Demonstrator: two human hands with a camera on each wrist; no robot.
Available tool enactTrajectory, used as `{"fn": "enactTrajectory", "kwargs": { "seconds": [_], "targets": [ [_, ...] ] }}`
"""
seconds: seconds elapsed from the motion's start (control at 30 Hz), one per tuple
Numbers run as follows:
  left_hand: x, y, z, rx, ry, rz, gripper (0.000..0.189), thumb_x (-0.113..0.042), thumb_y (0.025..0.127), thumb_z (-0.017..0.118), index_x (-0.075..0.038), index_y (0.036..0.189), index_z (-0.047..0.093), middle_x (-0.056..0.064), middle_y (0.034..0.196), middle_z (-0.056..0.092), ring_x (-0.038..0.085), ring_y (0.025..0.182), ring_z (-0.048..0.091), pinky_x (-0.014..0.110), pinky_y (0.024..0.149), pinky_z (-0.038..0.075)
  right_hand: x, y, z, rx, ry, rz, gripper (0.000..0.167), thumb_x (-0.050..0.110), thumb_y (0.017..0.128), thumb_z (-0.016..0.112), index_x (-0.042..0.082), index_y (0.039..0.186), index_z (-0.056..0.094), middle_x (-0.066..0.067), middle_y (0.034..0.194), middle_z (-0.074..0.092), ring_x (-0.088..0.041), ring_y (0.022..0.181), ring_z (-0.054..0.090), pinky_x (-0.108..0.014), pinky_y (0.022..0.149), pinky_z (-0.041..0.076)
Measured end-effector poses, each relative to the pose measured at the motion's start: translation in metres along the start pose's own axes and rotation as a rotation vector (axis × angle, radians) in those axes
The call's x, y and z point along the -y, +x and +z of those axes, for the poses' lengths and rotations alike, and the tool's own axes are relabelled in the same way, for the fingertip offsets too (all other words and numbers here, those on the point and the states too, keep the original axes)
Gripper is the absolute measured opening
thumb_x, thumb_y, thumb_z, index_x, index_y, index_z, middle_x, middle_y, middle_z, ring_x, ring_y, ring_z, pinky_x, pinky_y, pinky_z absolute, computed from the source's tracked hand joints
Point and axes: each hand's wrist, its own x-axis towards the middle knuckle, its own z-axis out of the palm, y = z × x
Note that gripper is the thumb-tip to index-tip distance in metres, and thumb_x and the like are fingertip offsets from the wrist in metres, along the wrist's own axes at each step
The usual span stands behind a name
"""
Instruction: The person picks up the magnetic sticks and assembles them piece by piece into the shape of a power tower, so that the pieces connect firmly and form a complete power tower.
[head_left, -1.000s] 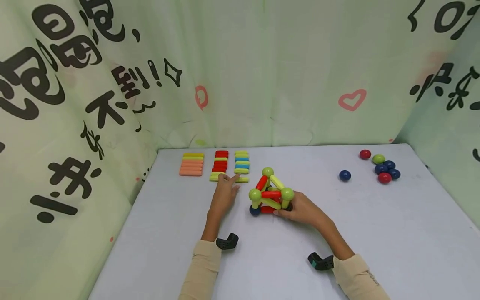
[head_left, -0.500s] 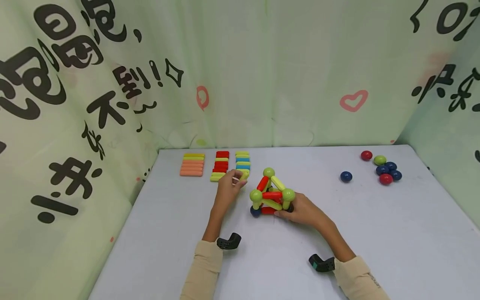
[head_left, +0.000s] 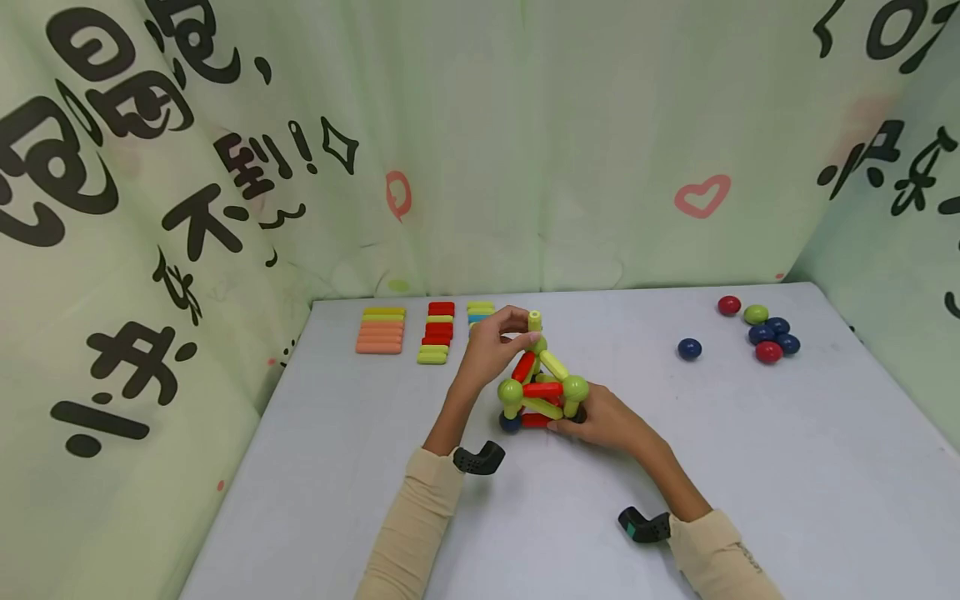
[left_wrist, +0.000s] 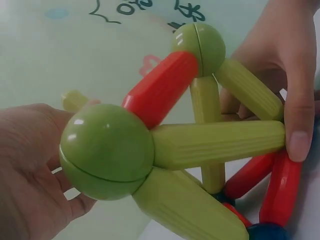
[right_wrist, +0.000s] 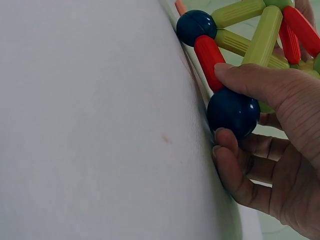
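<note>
A frame of magnetic rods and balls (head_left: 543,389) stands on the table, with green balls above, dark blue ones below, and red and yellow-green rods between. My left hand (head_left: 486,354) pinches a short yellow-green rod (head_left: 535,320), upright at the frame's top green ball (head_left: 538,343). In the left wrist view that rod's end (left_wrist: 74,100) shows past the fingers, partly behind a large green ball (left_wrist: 107,150). My right hand (head_left: 611,421) holds the frame's lower right corner. Its thumb lies along a red rod (right_wrist: 208,60) and its fingers curl under a dark blue ball (right_wrist: 234,114).
At the back left lie rows of rods: orange and yellow ones (head_left: 380,332), red and yellow-green ones (head_left: 438,332), and a blue and yellow-green row (head_left: 481,307) partly behind my left hand. Loose balls (head_left: 762,334) sit back right, with one dark blue ball (head_left: 689,349) apart. Curtains (head_left: 570,150) surround the table.
My left hand has picked a yellow-green rod from the third row and carried it right to the frame's top ball. My right hand keeps its grip on the frame's base.
</note>
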Motion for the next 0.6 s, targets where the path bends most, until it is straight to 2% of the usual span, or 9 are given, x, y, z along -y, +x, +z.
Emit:
{"fn": "enactTrajectory", "kwargs": {
  "seconds": [0.13,0.23,0.37,0.4,0.47,0.6],
  "targets": [
    [-0.001,0.0,0.0,0.006,0.025,0.006,0.03,-0.023,0.09,0.071,-0.009,0.115,0.063,0.008,0.112,0.072,0.02,0.109,0.067,0.03,0.084,0.056,0.0,0.0,0.0,-0.003,-0.009,0.008,0.042,0.031,0.082,0.079,0.006,0.108,0.058,0.001,0.081,0.059,-0.011,0.071,0.051,-0.024,0.062,0.045],
    [0.001,-0.002,-0.003,0.001,0.038,0.002,0.035,-0.028,0.09,0.07,-0.012,0.12,0.061,0.006,0.116,0.071,0.019,0.111,0.065,0.031,0.085,0.055,0.0,0.0,0.0,-0.007,-0.003,0.009,0.042,0.03,0.082,0.079,0.005,0.108,0.058,0.001,0.084,0.06,-0.011,0.072,0.052,-0.024,0.063,0.046],
    [0.009,-0.008,-0.014,-0.072,0.1,-0.054,0.031,-0.031,0.093,0.066,-0.013,0.119,0.063,0.004,0.114,0.07,0.019,0.109,0.063,0.032,0.085,0.056,0.001,0.001,0.0,0.009,0.022,0.017,0.042,0.029,0.082,0.079,0.006,0.11,0.058,0.001,0.085,0.06,-0.013,0.073,0.052,-0.025,0.064,0.046],
    [0.012,-0.009,-0.019,-0.099,0.145,-0.074,0.028,-0.028,0.094,0.066,-0.012,0.118,0.065,0.005,0.113,0.07,0.02,0.107,0.063,0.033,0.086,0.056,0.0,0.001,0.001,0.014,0.022,0.025,0.041,0.03,0.082,0.079,0.007,0.109,0.058,0.001,0.084,0.059,-0.013,0.073,0.052,-0.025,0.064,0.046],
    [0.02,-0.013,-0.029,-0.148,0.315,-0.117,0.023,-0.021,0.094,0.066,-0.011,0.114,0.067,0.007,0.11,0.069,0.022,0.105,0.062,0.034,0.086,0.056,-0.001,0.002,0.001,0.019,0.017,0.032,0.04,0.03,0.082,0.079,0.008,0.107,0.058,0.001,0.081,0.057,-0.013,0.072,0.051,-0.025,0.062,0.045],
    [0.04,-0.021,-0.05,-0.182,0.745,-0.2,0.026,-0.01,0.087,0.073,-0.01,0.113,0.071,0.012,0.111,0.066,0.028,0.104,0.06,0.038,0.085,0.055,-0.002,0.002,0.001,0.017,0.001,0.039,0.036,0.03,0.082,0.079,0.008,0.1,0.056,0.001,0.075,0.053,-0.012,0.068,0.049,-0.024,0.058,0.042]
  ]
}}
